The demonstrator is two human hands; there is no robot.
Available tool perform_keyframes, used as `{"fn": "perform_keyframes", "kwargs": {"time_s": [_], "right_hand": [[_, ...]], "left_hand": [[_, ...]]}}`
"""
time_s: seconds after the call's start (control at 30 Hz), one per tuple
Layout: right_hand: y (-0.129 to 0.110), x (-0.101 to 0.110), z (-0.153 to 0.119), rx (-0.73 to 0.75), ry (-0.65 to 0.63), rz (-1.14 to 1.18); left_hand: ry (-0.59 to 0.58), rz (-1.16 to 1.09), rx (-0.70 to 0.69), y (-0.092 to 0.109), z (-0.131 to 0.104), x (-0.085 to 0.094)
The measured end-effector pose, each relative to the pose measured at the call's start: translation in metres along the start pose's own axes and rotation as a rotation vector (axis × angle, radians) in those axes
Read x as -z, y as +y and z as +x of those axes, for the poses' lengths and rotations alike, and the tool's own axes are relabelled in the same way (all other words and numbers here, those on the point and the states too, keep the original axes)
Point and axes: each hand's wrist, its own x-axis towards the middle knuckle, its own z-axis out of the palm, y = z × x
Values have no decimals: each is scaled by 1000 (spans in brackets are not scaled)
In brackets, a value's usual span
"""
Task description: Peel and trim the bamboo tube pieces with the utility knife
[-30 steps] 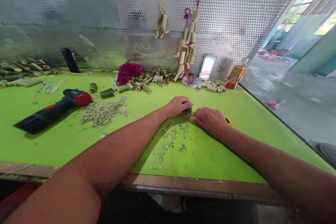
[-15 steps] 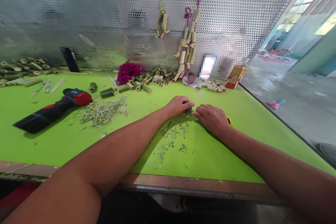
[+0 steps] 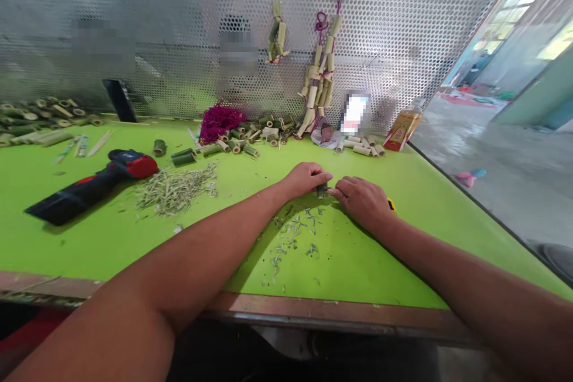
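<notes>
My left hand [image 3: 308, 181] is closed around a short, dark green bamboo piece [image 3: 322, 191], thumb lying across its top. Close on its right, my right hand [image 3: 362, 200] is curled, its thumb and fingertips at the bamboo's side. A yellow-and-black tool end [image 3: 391, 205] sticks out behind the right palm; the hand hides the rest of it. Thin green shavings [image 3: 293, 233] lie scattered on the green table below both hands.
A black-and-red power tool [image 3: 94, 185] lies at left beside a pile of pale shavings [image 3: 176, 190]. Behind stand cut bamboo tubes [image 3: 250, 137], purple string [image 3: 219, 123], a phone [image 3: 355, 113] and a bottle [image 3: 403, 126]. Bamboo figures [image 3: 319, 77] hang against the perforated metal panel.
Almost nothing differs. Both hands stay at the bamboo piece, with only a very slight shift of the view.
</notes>
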Motion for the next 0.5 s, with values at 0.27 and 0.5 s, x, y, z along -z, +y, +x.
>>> {"fn": "perform_keyframes", "kwargs": {"time_s": [0.27, 0.5], "right_hand": [[3, -2, 4, 33, -32, -17], [-2, 2, -3, 184, -147, -14]], "left_hand": [[19, 70, -17, 0, 0, -1], [22, 51, -14, 3, -2, -1]]}}
